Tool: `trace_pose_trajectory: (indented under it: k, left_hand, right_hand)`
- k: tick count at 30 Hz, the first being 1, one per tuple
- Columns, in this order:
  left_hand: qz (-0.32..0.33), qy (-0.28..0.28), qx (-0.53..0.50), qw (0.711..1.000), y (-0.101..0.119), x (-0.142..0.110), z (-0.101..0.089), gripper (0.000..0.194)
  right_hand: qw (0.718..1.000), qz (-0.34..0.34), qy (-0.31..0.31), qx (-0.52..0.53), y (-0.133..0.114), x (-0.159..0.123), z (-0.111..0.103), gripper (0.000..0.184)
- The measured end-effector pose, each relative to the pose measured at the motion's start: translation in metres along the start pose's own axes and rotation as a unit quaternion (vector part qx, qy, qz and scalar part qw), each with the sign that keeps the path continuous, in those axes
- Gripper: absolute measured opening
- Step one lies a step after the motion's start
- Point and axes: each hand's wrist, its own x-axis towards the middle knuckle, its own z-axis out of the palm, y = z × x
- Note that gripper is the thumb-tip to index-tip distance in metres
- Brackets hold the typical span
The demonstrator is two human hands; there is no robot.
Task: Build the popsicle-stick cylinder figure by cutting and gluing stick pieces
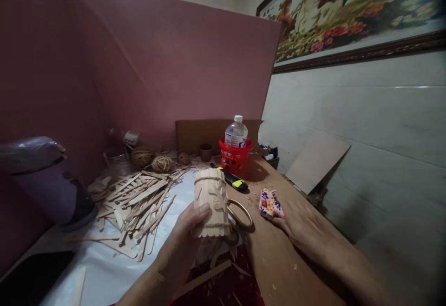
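Note:
My left hand [195, 220] grips a cylinder of pale craft sticks [211, 196] from its left side, thumb across the front. Twine bands circle it near both ends, and small leaf-like wooden pieces sit on its face. Just to its right lie scissors with gold handles [242, 212], partly hidden behind it. On the right, my right hand [281, 220] is at a small white flower-patterned thing [270, 202] with purple and orange blooms; its kind is unclear and most fingers are hidden. A black and yellow utility knife [232, 179] lies behind the cylinder.
Loose craft sticks [139, 203] are heaped on the left. Twine balls [162, 163] and a small brown pot [206, 151] stand behind. A red bucket [235, 156] holds a plastic bottle [237, 131]. A purple container [52, 185] stands far left; wood shavings litter the cardboard [289, 259].

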Motion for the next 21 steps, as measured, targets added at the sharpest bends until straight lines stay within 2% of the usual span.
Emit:
trace_pose_trajectory:
  k: [3, 5, 7, 8, 10, 11, 13, 16, 21]
  left_hand:
    - [-0.006, 0.006, -0.01, 1.0, 0.001, -0.001, 0.001, 0.031]
    - [-0.01, -0.003, -0.02, 1.0, 0.0, -0.002, 0.0, 0.029]
    - [-0.016, -0.009, -0.027, 0.999, 0.0, -0.003, -0.001, 0.028]
    - [-0.019, -0.009, -0.032, 0.999, -0.001, -0.003, -0.002, 0.028]
    - [-0.026, -0.012, -0.046, 0.999, -0.001, -0.005, -0.003, 0.03]
    - [-0.028, -0.019, -0.053, 0.998, -0.001, -0.005, -0.004, 0.031]
    - [-0.029, -0.048, -0.068, 0.996, -0.001, -0.006, -0.005, 0.032]
    - [-0.035, -0.082, -0.083, 0.993, 0.0, -0.007, -0.005, 0.031]
    - [-0.039, -0.07, -0.092, 0.993, 0.001, -0.005, 0.0, 0.031]
  right_hand:
    - [0.999, 0.034, 0.015, 0.007, -0.022, 0.001, -0.014, 0.031]
    - [0.987, 0.018, 0.019, 0.158, -0.046, 0.003, -0.03, 0.045]
    - [0.976, -0.025, 0.001, 0.217, -0.071, 0.007, -0.042, 0.074]
    - [0.959, -0.039, -0.021, 0.281, -0.082, 0.01, -0.045, 0.095]
    - [0.937, -0.088, -0.033, 0.336, -0.099, 0.02, -0.048, 0.13]
    - [0.933, -0.115, -0.038, 0.34, -0.104, 0.025, -0.047, 0.138]
    - [0.925, -0.151, -0.055, 0.345, -0.11, 0.035, -0.045, 0.141]
    - [0.912, -0.184, -0.063, 0.361, -0.112, 0.044, -0.043, 0.134]
    - [0.903, -0.175, -0.027, 0.392, -0.113, 0.044, -0.04, 0.134]
